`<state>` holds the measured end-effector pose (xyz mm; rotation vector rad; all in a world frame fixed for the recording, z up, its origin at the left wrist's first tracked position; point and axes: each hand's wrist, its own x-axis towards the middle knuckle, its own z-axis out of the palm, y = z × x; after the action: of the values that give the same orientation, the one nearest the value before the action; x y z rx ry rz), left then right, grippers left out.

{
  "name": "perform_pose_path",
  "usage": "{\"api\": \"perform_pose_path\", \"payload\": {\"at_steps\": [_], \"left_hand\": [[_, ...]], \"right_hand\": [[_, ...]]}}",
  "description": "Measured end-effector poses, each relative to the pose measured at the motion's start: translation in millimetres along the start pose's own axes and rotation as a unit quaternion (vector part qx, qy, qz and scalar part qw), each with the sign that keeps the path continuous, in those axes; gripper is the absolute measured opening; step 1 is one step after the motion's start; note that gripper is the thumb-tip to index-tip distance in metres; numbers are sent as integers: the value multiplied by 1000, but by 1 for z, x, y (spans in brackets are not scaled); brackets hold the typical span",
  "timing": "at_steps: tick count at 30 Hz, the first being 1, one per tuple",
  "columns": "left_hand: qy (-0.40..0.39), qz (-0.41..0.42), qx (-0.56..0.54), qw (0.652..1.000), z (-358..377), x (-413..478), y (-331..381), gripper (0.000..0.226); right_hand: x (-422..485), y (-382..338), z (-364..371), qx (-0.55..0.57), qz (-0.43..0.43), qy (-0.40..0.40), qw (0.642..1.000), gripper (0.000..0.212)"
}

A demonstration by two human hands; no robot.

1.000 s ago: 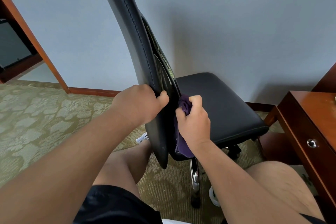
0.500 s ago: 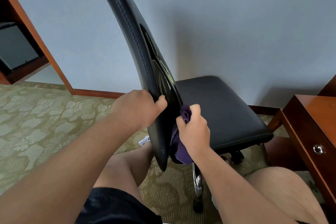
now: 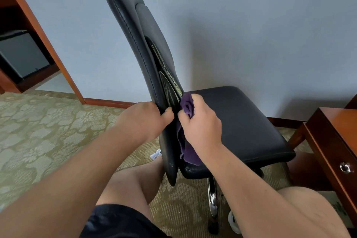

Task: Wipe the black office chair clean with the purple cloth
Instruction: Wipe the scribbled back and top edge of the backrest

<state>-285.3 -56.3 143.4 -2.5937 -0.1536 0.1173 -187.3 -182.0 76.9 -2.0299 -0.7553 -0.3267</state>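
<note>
1. Left hand (image 3: 142, 121) grips the black office chair (image 3: 241, 121) by its backrest edge — likely steadying it.
2. Right hand (image 3: 201, 123), fingers curled holding the purple cloth (image 3: 186, 105), presses it low on the backrest's front.

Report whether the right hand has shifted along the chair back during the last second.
Yes. Judged against the left hand gripping the backrest, the right hand has slid slightly upward, and the purple cloth it holds now reaches above the left thumb.

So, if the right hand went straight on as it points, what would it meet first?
Probably the black chair's backrest: the right hand holds the purple cloth against its lower front, though depth is unclear.
</note>
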Motion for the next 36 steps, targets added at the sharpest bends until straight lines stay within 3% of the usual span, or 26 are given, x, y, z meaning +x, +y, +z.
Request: {"api": "perform_pose_path", "payload": {"at_steps": [5,10,13,16,21,24,27,31,36], "left_hand": [[-15,-25,-41,999,-3,-4,1,60],[-19,-96,-160,982,-10,-7,4,61],[-11,-169,-230,958,-14,-9,-1,39],[-3,-218,-268,939,-25,-15,-12,69],[79,-247,-284,923,-51,-23,-40,81],[81,-265,-328,903,-67,-18,-53,88],[62,-279,-384,878,-75,-12,-58,80],[51,-266,-393,879,-75,-8,-49,59],[47,-252,-401,879,-73,-6,-50,55]], "right_hand": [[-10,14,13,-21,44,-12,999,21],[-22,26,12,-68,80,-78,991,18],[-24,27,4,-78,90,-103,987,14],[-22,26,-8,-77,88,-97,988,14],[-28,12,-24,-81,33,-71,994,19],[-28,-5,-26,-99,-6,-87,991,21],[-23,-17,-22,-127,-18,-119,985,21],[-18,-25,-13,-144,1,-162,976,25],[-18,-29,-9,-100,27,-162,981,26]]}}
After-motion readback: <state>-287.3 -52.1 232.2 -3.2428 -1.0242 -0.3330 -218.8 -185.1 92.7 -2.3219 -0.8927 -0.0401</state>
